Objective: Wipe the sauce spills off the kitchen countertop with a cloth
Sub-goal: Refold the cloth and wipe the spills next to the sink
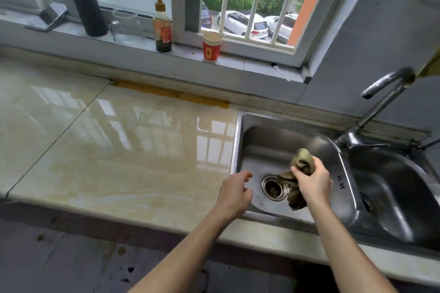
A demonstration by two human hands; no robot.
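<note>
Head view: right grip curled tight round crumpled olive-brown cloth, held over steel sink basin nr drain. Left grip loose, holding nothing. Risk: if cloth's soggy, drips re-smear glossy beige counter, which has faint brown film. On sill: dark sauce bottle, sauce low; red paper cup, contents unclear.
</note>
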